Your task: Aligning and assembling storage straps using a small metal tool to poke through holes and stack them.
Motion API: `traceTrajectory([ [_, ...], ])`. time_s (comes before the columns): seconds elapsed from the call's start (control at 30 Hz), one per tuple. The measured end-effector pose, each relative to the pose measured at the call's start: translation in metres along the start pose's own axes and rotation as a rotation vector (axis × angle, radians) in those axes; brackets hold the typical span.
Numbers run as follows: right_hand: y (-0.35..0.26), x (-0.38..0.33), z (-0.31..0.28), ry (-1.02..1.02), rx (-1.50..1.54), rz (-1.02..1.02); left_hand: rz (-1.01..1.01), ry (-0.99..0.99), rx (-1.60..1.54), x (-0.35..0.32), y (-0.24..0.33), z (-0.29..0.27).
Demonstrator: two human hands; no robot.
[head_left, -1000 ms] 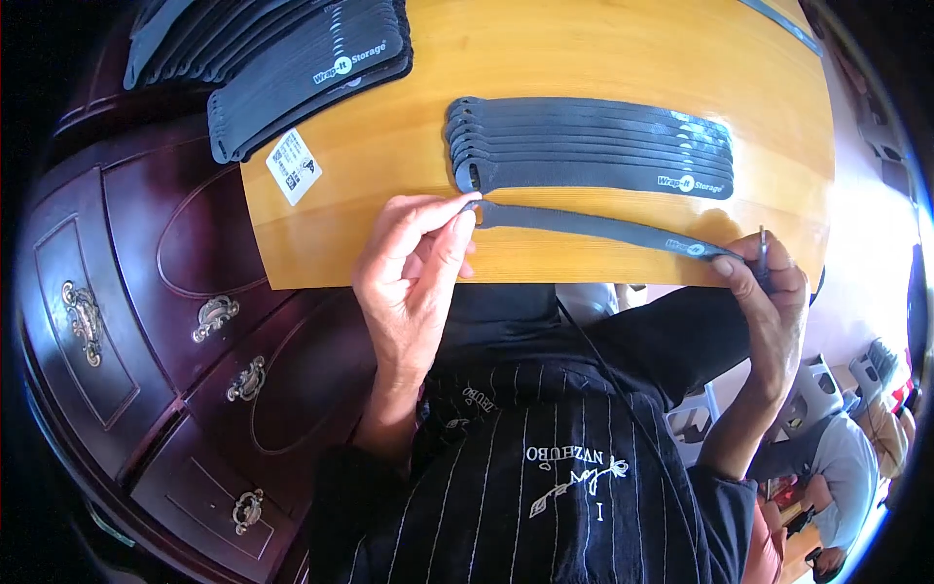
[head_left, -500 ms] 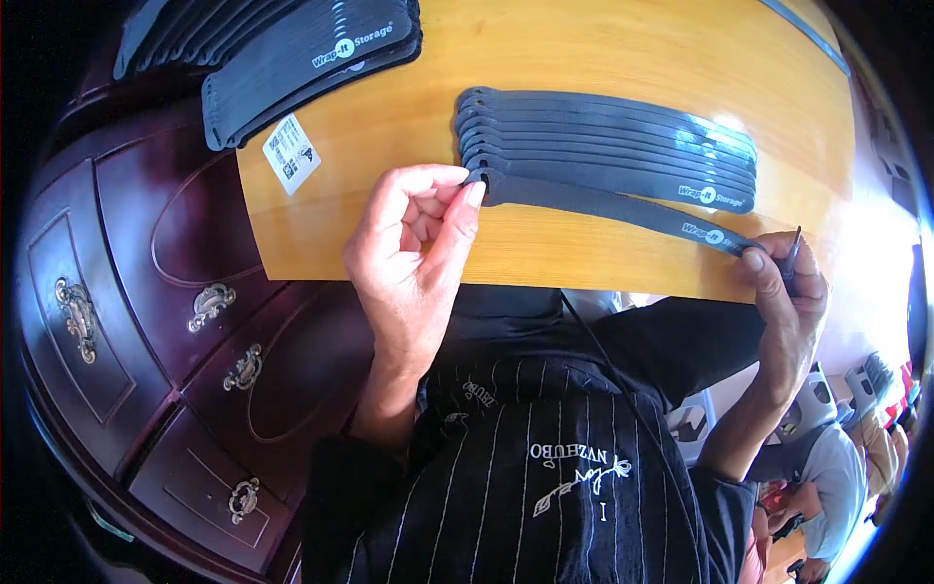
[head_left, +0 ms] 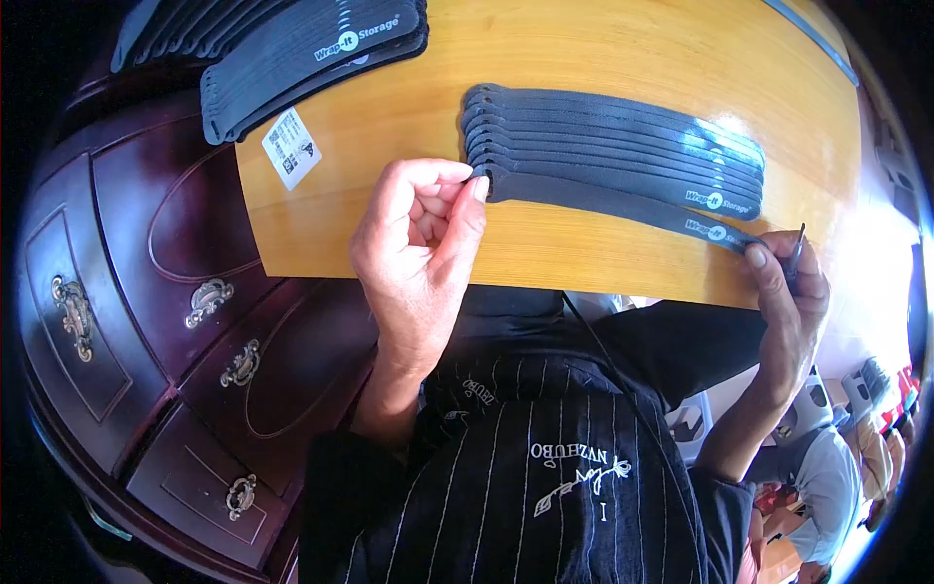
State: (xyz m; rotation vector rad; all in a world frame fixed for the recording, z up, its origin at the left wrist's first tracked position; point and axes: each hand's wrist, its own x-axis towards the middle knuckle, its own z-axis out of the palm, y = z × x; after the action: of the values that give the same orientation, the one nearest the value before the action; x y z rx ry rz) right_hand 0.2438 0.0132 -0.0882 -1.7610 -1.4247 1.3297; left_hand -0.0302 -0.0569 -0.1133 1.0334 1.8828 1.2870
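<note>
I see my left hand (head_left: 420, 243) pinching the near strap's (head_left: 623, 206) left end between thumb and forefinger, while my right hand (head_left: 790, 292) clamps its right end (a thin dark tool sits in that grip too). The strap runs left to right, touching the fanned stack of straps (head_left: 613, 146) just beyond on the wooden board (head_left: 584, 58).

On my bench (head_left: 603, 58) a small white rectangular label (head_left: 291, 148) with black print lies near the left edge, just below the far-left pile of dark straps (head_left: 311, 54). The straps in both piles carry small white printed marks (head_left: 721, 200) near one end.
</note>
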Motion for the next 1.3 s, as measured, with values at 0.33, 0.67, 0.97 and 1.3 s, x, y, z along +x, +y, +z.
traceTrajectory([
  [0.33,-0.002,-0.001,-0.001,0.072,0.0,0.006,-0.032,0.004,-0.027,0.0,0.0,0.008],
  [0.67,0.0,0.007,0.008,0.092,-0.166,-0.205,-0.044,0.022,0.036,-0.001,0.004,0.009],
  [0.97,0.0,0.01,0.008,0.061,-0.1,-0.138,-0.021,0.03,0.06,-0.001,0.004,0.011],
  [1.3,0.003,0.013,0.008,0.083,-0.197,-0.144,-0.043,0.04,0.084,-0.001,0.003,0.01],
])
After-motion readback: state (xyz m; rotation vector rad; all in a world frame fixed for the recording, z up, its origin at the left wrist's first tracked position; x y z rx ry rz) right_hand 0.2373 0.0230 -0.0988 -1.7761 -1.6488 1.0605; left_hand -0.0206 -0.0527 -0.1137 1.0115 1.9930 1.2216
